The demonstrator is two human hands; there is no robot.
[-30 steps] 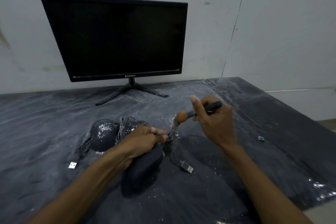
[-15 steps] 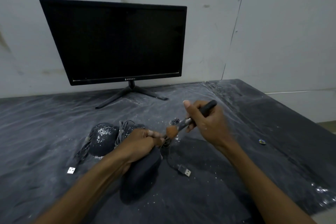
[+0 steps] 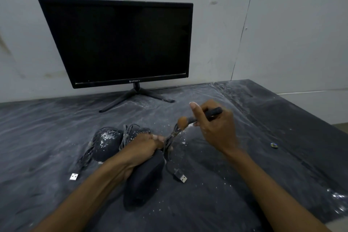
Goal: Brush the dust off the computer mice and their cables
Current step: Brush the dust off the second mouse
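Strokes go best with the left hand (image 3: 145,144) gripping the mouse (image 3: 145,175) and its cable (image 3: 170,138) taut while the right hand (image 3: 214,128), clenched on the brush (image 3: 190,119), sweeps away from the mouse.

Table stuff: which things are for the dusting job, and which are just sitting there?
For the job: brush, held mouse, its cable, dusty mouse, left hand, right hand.

Just there: monitor, small object.

Bare table (image 3: 282,156) right; dusty mouse (image 3: 106,142) and cables (image 3: 84,158) crowd the left.
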